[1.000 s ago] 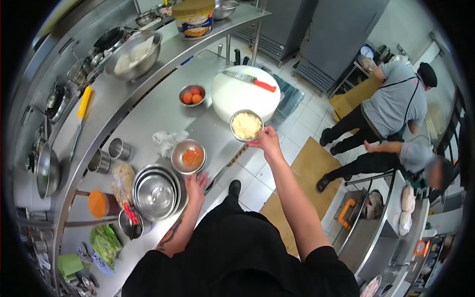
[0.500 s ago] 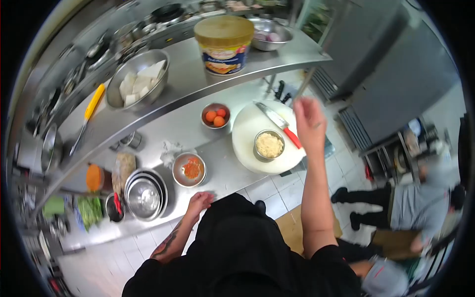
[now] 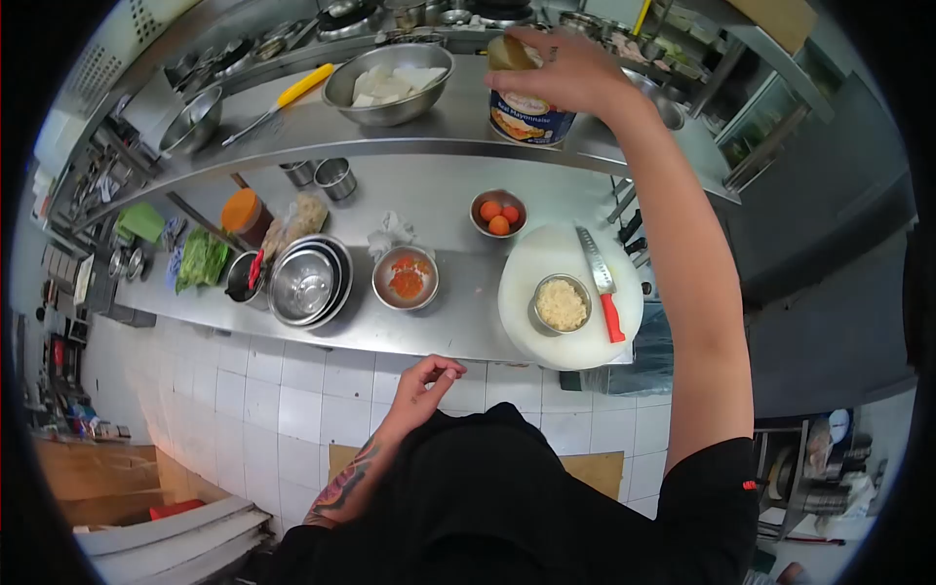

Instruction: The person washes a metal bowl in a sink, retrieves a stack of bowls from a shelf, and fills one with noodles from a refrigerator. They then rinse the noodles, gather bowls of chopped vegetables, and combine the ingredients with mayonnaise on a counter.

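Note:
My right hand reaches up to the steel shelf and grips the top of a mayonnaise tub. My left hand hangs free in front of my body, fingers loosely curled, below the counter edge. On the counter a round white cutting board carries a small steel bowl of pale grated food and a red-handled knife. A steel bowl of orange-red paste sits left of the board. A small bowl of eggs stands behind it.
Stacked steel bowls, a cup with a red tool, a bag of greens and an orange-lidded jar line the counter's left. The shelf holds a large bowl of white chunks, a yellow-handled utensil and another bowl.
My right hand rose from beside the cutting board to the shelf and took hold of the mayonnaise tub. My left hand came off the counter edge. The view swung left.

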Action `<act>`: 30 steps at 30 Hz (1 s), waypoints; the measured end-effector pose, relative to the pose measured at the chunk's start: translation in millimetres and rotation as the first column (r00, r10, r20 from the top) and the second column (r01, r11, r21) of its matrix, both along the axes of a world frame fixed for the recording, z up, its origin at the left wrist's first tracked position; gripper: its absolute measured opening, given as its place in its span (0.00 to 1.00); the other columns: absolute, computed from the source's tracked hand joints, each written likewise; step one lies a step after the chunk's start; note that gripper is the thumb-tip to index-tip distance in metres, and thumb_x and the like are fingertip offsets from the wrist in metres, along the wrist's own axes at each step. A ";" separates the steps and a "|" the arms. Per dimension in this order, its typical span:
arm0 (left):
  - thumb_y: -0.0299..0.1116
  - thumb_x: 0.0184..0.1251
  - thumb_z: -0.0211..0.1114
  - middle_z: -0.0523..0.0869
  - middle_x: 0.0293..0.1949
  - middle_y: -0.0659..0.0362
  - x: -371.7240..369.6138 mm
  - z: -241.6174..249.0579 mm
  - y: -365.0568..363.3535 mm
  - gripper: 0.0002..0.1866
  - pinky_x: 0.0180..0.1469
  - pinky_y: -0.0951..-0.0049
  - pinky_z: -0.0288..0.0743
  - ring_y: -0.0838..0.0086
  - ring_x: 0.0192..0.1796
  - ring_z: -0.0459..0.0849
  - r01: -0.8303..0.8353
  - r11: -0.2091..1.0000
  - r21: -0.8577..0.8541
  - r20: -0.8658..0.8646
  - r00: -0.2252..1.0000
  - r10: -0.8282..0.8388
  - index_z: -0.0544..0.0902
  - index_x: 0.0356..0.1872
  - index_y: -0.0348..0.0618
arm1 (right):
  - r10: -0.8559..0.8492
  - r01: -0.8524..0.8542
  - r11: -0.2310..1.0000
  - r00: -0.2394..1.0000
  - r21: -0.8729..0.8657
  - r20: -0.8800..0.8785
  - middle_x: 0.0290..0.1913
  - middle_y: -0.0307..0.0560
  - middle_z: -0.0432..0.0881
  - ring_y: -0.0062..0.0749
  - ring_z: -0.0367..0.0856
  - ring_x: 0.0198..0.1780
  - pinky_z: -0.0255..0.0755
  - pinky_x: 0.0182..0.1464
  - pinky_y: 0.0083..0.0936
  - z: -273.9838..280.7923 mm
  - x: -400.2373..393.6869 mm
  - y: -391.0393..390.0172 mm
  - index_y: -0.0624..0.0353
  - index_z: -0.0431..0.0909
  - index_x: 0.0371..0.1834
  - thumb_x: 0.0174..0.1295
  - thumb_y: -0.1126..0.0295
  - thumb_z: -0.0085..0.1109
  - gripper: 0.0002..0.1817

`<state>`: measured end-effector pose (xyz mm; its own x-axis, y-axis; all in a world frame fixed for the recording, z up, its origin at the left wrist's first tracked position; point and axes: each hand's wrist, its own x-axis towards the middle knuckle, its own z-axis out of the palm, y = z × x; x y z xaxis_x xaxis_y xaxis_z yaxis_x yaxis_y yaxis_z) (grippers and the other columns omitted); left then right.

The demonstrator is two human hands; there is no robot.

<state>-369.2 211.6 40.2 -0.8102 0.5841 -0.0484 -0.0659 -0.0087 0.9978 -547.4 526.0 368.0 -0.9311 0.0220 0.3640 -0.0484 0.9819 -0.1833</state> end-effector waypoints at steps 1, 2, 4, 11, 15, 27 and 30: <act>0.28 0.76 0.60 0.89 0.45 0.57 0.3 0.4 -2.2 0.07 0.57 0.72 0.77 0.75 0.48 0.86 -0.036 0.999 0.022 0.018 0.999 0.035 0.81 0.48 0.37 | 0.053 -0.054 0.997 0.999 -0.060 -0.009 0.56 0.63 0.81 0.55 0.82 0.54 0.75 0.57 0.42 -2.7 13.7 -8.3 0.48 0.73 0.71 0.45 0.30 0.66 0.51; 0.32 0.77 0.59 0.86 0.52 0.52 -4.1 -5.2 -3.6 0.13 0.59 0.69 0.77 0.71 0.54 0.84 0.015 0.997 0.074 0.043 0.999 -0.018 0.78 0.55 0.36 | 0.068 -0.050 0.993 0.982 0.108 -0.174 0.57 0.63 0.78 0.56 0.79 0.56 0.73 0.58 0.43 -10.5 35.5 -19.7 0.46 0.74 0.70 0.46 0.33 0.66 0.48; 0.42 0.77 0.58 0.81 0.59 0.52 -15.8 25.9 8.1 0.21 0.61 0.63 0.76 0.68 0.59 0.81 0.046 0.980 0.193 0.065 0.996 -0.059 0.72 0.63 0.42 | 0.192 -0.141 0.977 0.905 0.158 -0.379 0.59 0.64 0.75 0.59 0.76 0.58 0.70 0.60 0.44 -21.0 89.2 -47.5 0.47 0.75 0.69 0.45 0.39 0.70 0.46; 0.79 0.63 0.42 0.65 0.75 0.56 -31.5 72.4 33.2 0.49 0.70 0.47 0.67 0.56 0.76 0.64 -0.086 0.667 0.740 0.443 0.808 -0.387 0.53 0.79 0.59 | 0.111 -0.172 0.782 0.984 -0.599 -0.138 0.62 0.67 0.70 0.58 0.72 0.61 0.66 0.65 0.41 -156.8 187.8 -120.7 0.49 0.70 0.74 0.50 0.54 0.74 0.44; 0.64 0.75 0.45 0.67 0.74 0.55 -33.2 6.5 27.8 0.39 0.71 0.51 0.66 0.60 0.74 0.68 -0.172 0.845 0.507 0.443 0.892 -0.084 0.53 0.80 0.57 | -0.126 -0.020 0.693 0.981 -0.720 -0.149 0.62 0.68 0.69 0.60 0.72 0.59 0.67 0.64 0.43 -243.9 198.1 -149.6 0.48 0.71 0.73 0.52 0.54 0.74 0.41; 0.63 0.74 0.43 0.78 0.65 0.52 -82.4 -0.4 -1.8 0.34 0.61 0.53 0.79 0.59 0.65 0.79 -0.039 0.885 0.464 0.864 0.240 -0.443 0.73 0.68 0.49 | 0.511 -0.488 0.805 0.859 -0.337 -0.026 0.71 0.65 0.61 0.67 0.62 0.70 0.60 0.69 0.55 -198.0 208.6 -133.7 0.29 0.78 0.65 0.46 0.57 0.74 0.36; 0.61 0.75 0.45 0.78 0.65 0.54 -91.5 -19.7 -0.3 0.34 0.67 0.54 0.73 0.61 0.68 0.77 -0.093 0.877 0.471 0.761 0.546 -0.350 0.69 0.71 0.49 | 0.400 -0.341 0.908 0.878 -0.244 0.262 0.81 0.63 0.44 0.63 0.47 0.80 0.44 0.79 0.53 -173.9 212.9 -122.5 0.34 0.60 0.79 0.52 0.54 0.73 0.48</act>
<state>-460.8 211.3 20.5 -0.4570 0.8120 -0.3631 -0.8656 -0.3122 0.3914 -334.5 403.4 194.1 -0.9474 -0.3071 0.0904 -0.3157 0.8494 -0.4230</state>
